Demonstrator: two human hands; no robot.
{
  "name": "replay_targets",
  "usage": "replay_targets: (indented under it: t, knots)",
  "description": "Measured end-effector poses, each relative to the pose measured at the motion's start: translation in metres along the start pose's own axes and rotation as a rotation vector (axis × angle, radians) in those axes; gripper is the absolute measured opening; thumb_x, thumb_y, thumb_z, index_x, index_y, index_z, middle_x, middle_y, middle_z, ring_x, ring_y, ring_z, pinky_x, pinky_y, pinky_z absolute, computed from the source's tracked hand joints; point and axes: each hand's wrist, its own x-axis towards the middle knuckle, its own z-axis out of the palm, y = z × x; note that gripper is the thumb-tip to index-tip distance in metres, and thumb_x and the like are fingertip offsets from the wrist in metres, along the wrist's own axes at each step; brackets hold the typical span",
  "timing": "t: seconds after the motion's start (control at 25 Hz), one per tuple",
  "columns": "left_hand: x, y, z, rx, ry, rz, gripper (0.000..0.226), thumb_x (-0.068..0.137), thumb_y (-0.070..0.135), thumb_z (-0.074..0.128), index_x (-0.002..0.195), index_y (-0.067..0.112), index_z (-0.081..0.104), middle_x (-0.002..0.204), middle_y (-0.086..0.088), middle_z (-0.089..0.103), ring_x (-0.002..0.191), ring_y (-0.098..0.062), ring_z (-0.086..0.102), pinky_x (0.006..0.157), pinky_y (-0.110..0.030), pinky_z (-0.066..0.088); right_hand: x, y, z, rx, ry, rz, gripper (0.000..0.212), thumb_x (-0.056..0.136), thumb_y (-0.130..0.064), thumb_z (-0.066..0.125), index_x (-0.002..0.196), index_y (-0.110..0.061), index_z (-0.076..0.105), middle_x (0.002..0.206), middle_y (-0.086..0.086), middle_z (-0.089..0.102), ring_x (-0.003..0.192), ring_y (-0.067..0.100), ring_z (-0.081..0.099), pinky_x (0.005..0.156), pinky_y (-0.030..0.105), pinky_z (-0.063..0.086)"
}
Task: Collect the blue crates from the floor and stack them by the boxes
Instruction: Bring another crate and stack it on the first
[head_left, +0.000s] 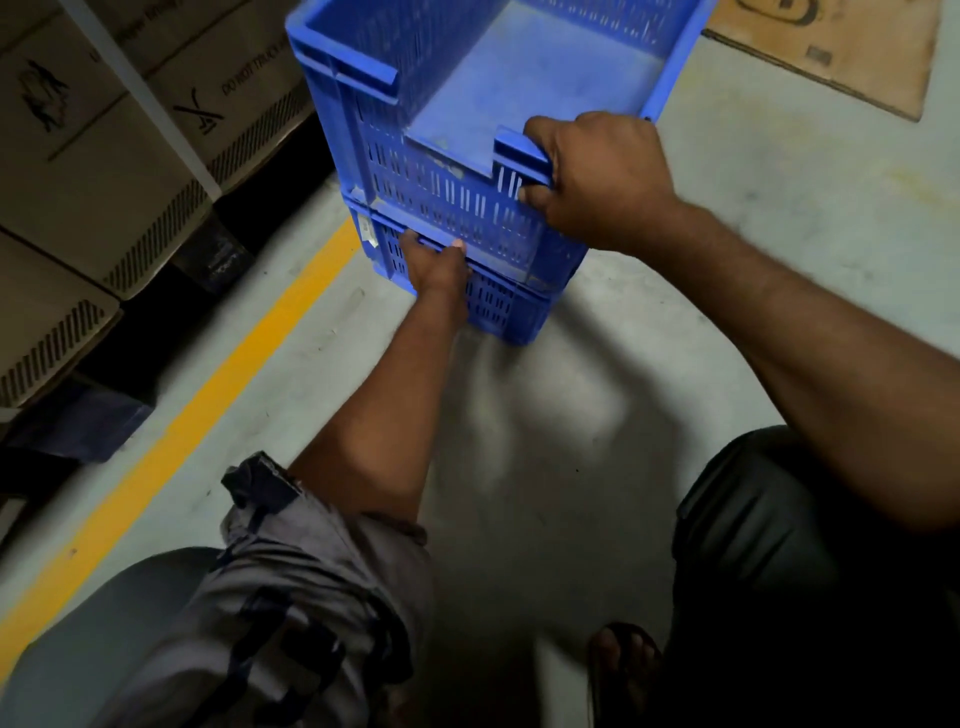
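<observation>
Two blue slotted plastic crates stand stacked on the grey floor. The upper crate (467, 78) is empty and sits on the lower crate (498, 301). My right hand (597, 176) grips the near rim of the upper crate at its right corner. My left hand (439, 267) holds the rim of the lower crate at its near side, fingers hooked over the edge. The far ends of both crates run out of view at the top.
Stacked cardboard boxes (88, 171) line the left side, on dark pallets. A yellow floor line (218, 384) runs between them and the crates. A flat sheet of cardboard (841, 52) lies at the top right. My knees and a sandalled foot (623, 660) fill the bottom.
</observation>
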Motion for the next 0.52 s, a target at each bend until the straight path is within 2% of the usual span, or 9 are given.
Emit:
replay_targets:
  t: [0.08,0.16,0.24,0.28,0.32,0.4,0.48,0.52]
  knots:
    - [-0.011,-0.005,0.006,-0.012,0.017,-0.049,0.076,0.090,0.006,0.064,0.150,0.024,0.022,0.126,-0.017,0.057,0.067,-0.024,0.057,0.065,-0.034,0.051,0.000,0.002,-0.004,0.015,-0.059,0.007,0.040,0.087,-0.046,0.064,0.106,-0.014,0.051,0.092,0.021,0.063,0.090,0.041,0.060,0.065,0.038,0.033]
    - [-0.039,-0.015,0.017,0.006,-0.038,-0.110,0.060,0.082,0.005,0.063,0.134,0.015,0.035,0.118,-0.021,0.057,0.084,-0.027,0.059,0.072,-0.038,0.054,0.003,0.007,-0.011,0.053,-0.155,0.006,0.045,0.084,-0.047,0.065,0.109,-0.014,0.048,0.092,0.022,0.062,0.088,0.042,0.061,0.064,0.039,0.036]
    - [-0.077,-0.016,0.023,0.058,-0.173,-0.138,0.037,0.085,-0.006,0.061,0.118,0.005,0.047,0.106,-0.030,0.056,0.079,-0.026,0.052,0.076,-0.038,0.057,0.006,0.010,-0.021,0.084,-0.266,-0.014,0.046,0.083,-0.041,0.066,0.114,-0.013,0.046,0.094,0.024,0.061,0.087,0.046,0.061,0.064,0.041,0.038]
    - [-0.092,-0.016,0.021,0.098,-0.204,-0.155,0.037,0.085,-0.004,0.062,0.120,-0.001,0.052,0.104,-0.033,0.059,0.079,-0.027,0.054,0.082,-0.041,0.058,0.006,0.010,-0.028,0.089,-0.321,-0.028,0.047,0.084,-0.039,0.066,0.117,-0.011,0.047,0.096,0.026,0.061,0.090,0.047,0.061,0.066,0.041,0.038]
    - [-0.102,-0.016,0.018,0.168,-0.189,-0.163,0.041,0.084,0.001,0.064,0.124,0.000,0.056,0.107,-0.030,0.064,0.085,-0.028,0.061,0.087,-0.044,0.058,0.005,0.009,-0.034,0.093,-0.358,-0.037,0.047,0.085,-0.036,0.065,0.119,-0.009,0.049,0.098,0.027,0.061,0.094,0.047,0.060,0.069,0.042,0.038]
    - [-0.123,-0.007,0.002,0.258,-0.067,-0.202,0.048,0.075,0.010,0.064,0.123,0.014,0.060,0.112,-0.017,0.069,0.103,-0.032,0.068,0.093,-0.046,0.057,-0.001,0.009,-0.050,0.094,-0.342,-0.029,0.042,0.084,-0.034,0.060,0.118,-0.008,0.056,0.099,0.023,0.065,0.100,0.043,0.058,0.077,0.042,0.041]
    - [-0.148,0.017,-0.017,0.228,0.044,-0.155,0.040,0.067,0.013,0.058,0.105,0.024,0.063,0.096,-0.006,0.070,0.092,-0.029,0.069,0.090,-0.042,0.058,-0.017,0.007,-0.079,0.152,-0.304,0.076,0.035,0.081,-0.029,0.057,0.112,-0.016,0.063,0.097,0.016,0.068,0.103,0.041,0.058,0.081,0.044,0.044]
    - [-0.168,0.039,-0.025,0.231,0.069,-0.107,0.034,0.070,0.010,0.058,0.100,0.024,0.063,0.090,-0.001,0.068,0.085,-0.024,0.067,0.087,-0.037,0.055,-0.028,0.006,-0.096,0.212,-0.299,0.150,0.032,0.080,-0.026,0.056,0.110,-0.020,0.065,0.098,0.014,0.069,0.105,0.041,0.058,0.083,0.044,0.044]
